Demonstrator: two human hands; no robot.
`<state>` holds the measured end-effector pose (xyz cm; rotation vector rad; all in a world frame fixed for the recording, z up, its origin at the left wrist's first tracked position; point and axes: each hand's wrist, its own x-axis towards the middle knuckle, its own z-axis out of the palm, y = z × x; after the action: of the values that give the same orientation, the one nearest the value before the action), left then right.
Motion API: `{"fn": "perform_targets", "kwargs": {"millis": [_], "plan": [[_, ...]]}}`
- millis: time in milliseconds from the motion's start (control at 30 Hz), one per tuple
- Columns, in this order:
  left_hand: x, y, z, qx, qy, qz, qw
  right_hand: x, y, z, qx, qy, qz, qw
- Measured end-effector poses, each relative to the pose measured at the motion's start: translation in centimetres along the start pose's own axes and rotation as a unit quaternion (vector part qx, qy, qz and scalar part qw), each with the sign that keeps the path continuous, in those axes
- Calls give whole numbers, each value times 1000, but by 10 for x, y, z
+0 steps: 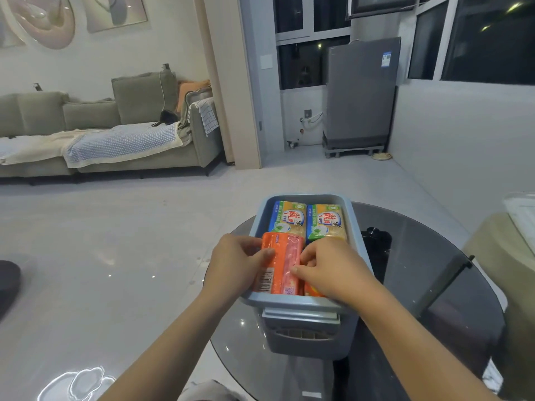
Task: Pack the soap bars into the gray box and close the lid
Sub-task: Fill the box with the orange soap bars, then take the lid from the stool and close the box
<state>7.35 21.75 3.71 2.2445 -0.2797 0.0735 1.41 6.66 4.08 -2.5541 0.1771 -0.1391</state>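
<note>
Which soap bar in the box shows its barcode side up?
The orange bar at the near left, under both hands; the two far bars show their printed fronts.

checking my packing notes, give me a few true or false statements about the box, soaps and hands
1. Two yellow soaps lie side by side at the far end of the box. True.
2. The lid is shut on the box. False: the box is open, and no lid is on it.
3. Both hands are on the orange soap. True: left hand at its left edge, right hand at its right.
4. The box stands on the floor. False: it stands on a round glass table.
5. The box is empty. False: it holds soaps.
</note>
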Motion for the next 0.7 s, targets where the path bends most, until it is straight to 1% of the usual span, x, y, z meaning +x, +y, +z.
{"fn": "perform_targets", "kwargs": {"millis": [67,200,267,333,433,533,600,700], "plan": [[2,-1,2,3,1,-15,1000,0,0,1,-11,-9,2,1000],[2,-2,5,-3,28,-37,999,1,1,2,-41,-15,1,999],[0,-2,5,-34,28,-50,998,0,2,1,-28,-15,-1,999],[-3,-1,4,-97,13,-83,992,-2,4,-1,1,-6,-6,1000],[-8,-1,3,-173,-26,-138,975,-9,5,-1,62,34,-28,997],[-12,2,3,-222,-61,-178,957,-19,10,-1,113,101,-61,987],[-16,6,5,-249,-63,-197,946,-24,15,-2,128,152,-74,977],[-22,11,15,-283,-50,-219,932,-28,29,-7,139,213,-59,965]]}}
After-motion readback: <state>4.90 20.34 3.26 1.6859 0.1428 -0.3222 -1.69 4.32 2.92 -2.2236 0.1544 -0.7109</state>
